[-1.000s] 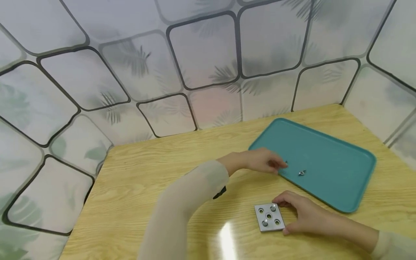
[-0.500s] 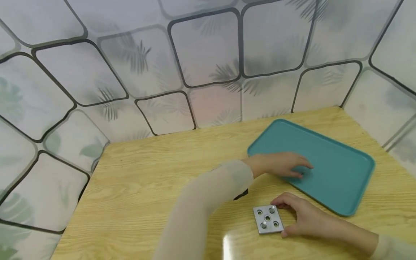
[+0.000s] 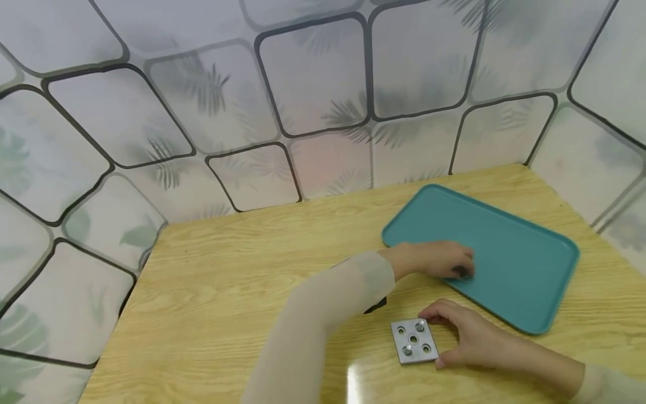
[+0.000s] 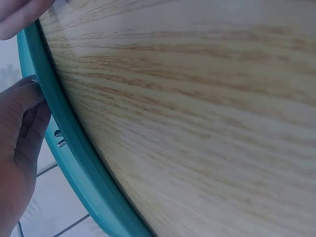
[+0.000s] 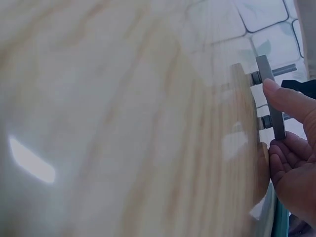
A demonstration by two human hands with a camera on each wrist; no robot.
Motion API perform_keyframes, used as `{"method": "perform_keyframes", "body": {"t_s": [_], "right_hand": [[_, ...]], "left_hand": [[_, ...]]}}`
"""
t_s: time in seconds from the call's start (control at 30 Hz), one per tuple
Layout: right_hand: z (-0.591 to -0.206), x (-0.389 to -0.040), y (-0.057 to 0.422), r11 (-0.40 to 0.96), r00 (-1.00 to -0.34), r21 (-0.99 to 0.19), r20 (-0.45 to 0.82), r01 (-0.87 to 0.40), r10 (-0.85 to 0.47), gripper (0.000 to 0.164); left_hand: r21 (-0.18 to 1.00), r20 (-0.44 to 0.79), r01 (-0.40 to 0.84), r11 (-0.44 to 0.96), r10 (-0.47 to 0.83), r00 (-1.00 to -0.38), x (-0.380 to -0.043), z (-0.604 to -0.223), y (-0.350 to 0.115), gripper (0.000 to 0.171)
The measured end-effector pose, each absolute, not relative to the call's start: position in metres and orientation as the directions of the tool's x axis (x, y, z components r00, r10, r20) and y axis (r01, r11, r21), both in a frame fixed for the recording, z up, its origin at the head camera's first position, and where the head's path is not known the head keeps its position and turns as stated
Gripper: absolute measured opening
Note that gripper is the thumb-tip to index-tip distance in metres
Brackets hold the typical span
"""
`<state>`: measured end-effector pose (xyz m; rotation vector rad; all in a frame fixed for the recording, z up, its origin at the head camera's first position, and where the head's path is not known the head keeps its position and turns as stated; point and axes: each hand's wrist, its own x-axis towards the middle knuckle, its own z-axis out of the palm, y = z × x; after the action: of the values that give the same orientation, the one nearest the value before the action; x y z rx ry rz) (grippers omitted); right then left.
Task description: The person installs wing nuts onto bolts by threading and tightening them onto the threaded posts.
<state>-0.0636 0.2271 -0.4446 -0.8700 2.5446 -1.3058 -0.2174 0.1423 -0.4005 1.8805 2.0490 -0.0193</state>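
Observation:
My left hand [image 3: 446,259] reaches into the teal tray [image 3: 525,264] near its front edge, fingers curled down. In the left wrist view its fingertips pinch a small shiny metal piece [image 4: 34,78], mostly hidden. Two small metal bits [image 4: 59,138] lie in the tray beside that hand. My right hand [image 3: 466,336] grips the right edge of a square metal plate [image 3: 414,340] between thumb and fingers. Two bolts [image 3: 420,326] stand at opposite corners of the plate, the other holes bare. From the right wrist, threaded ends rise above the plate and dark nuts or heads [image 5: 266,122] show beneath it.
The wood-grain table [image 3: 242,269] reaches back to a patterned wall covering [image 3: 323,84], which also closes off the left and right. A bright glare [image 3: 353,387] lies on the tabletop left of the plate.
My left hand has moved right, from the tray's left front edge further into it, and its fingers have curled closed. The right hand and plate have stayed in place.

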Motion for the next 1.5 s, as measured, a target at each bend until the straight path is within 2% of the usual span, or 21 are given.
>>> {"method": "perform_keyframes", "body": {"t_s": [0.23,0.4,0.57,0.7,0.9,1.27,1.5], "right_hand": [[-0.446,-0.066,0.226,0.427,-0.809,-0.793,0.134,-0.434,-0.572,0.064],[-0.448,-0.066,0.226,0.398,-0.801,-0.820,0.118,-0.412,-0.587,0.063],[-0.449,-0.066,0.226,0.399,-0.800,-0.813,0.131,-0.425,-0.585,0.063],[-0.448,-0.066,0.227,0.400,-0.800,-0.804,0.148,-0.439,-0.582,0.063],[-0.447,-0.065,0.229,0.405,-0.799,-0.793,0.163,-0.455,-0.579,0.063],[-0.447,-0.066,0.229,0.409,-0.792,-0.774,0.187,-0.484,-0.582,0.062],[-0.447,-0.065,0.228,0.405,-0.793,-0.787,0.168,-0.466,-0.585,0.062]], "left_hand": [[0.242,-0.295,0.959,0.150,0.953,-0.074,-0.218,-0.400,0.136,0.024],[0.259,-0.305,0.955,0.146,0.950,-0.062,-0.217,-0.399,0.134,0.024],[0.322,-0.291,0.932,0.166,0.954,-0.070,-0.218,-0.397,0.130,0.024],[0.360,-0.271,0.912,0.195,0.958,-0.098,-0.220,-0.390,0.127,0.024],[0.334,-0.265,0.920,0.202,0.957,-0.114,-0.218,-0.378,0.119,0.023],[0.340,-0.203,0.925,0.167,0.974,-0.101,-0.201,-0.349,0.085,0.022],[0.348,-0.151,0.921,0.177,0.980,-0.131,-0.190,-0.337,0.052,0.021]]}}
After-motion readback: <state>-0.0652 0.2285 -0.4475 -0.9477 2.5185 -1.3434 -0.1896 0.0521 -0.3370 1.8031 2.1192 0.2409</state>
